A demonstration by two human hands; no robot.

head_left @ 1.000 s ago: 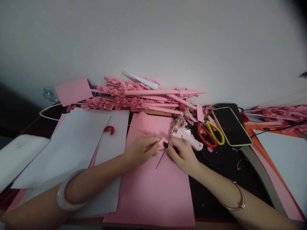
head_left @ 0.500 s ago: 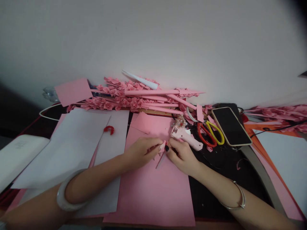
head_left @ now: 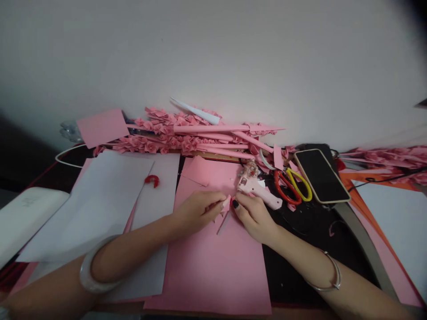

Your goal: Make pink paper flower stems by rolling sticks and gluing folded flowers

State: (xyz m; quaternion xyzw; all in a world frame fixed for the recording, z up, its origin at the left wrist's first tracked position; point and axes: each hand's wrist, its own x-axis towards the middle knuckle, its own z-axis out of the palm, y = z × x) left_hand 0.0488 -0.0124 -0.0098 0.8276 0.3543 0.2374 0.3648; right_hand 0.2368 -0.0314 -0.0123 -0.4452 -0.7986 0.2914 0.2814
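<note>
My left hand (head_left: 200,209) pinches a small folded piece of pink paper (head_left: 226,204) between thumb and fingers. Close by its right side, my right hand (head_left: 255,215) is closed, thumb against the fingers; whatever lies between those fingertips is hidden. Under the paper piece a thin greyish strip (head_left: 223,224) slants down to the left. Both hands hover over a large pink sheet (head_left: 216,271). Just behind my right hand lies a pale pink glue gun (head_left: 258,191), its nozzle end crusted with bits.
Scissors with red and yellow handles (head_left: 302,189) and a phone (head_left: 322,175) lie at right. Pink paper flowers (head_left: 160,133) and rolled paper tubes (head_left: 213,129) line the wall. White sheets (head_left: 96,195), a red curved object (head_left: 152,180) and a white box-like object (head_left: 30,218) are at left.
My right thumb and fingertips have shifted slightly right, away from the small pink paper piece. My left hand has stayed almost still with the paper in it.
</note>
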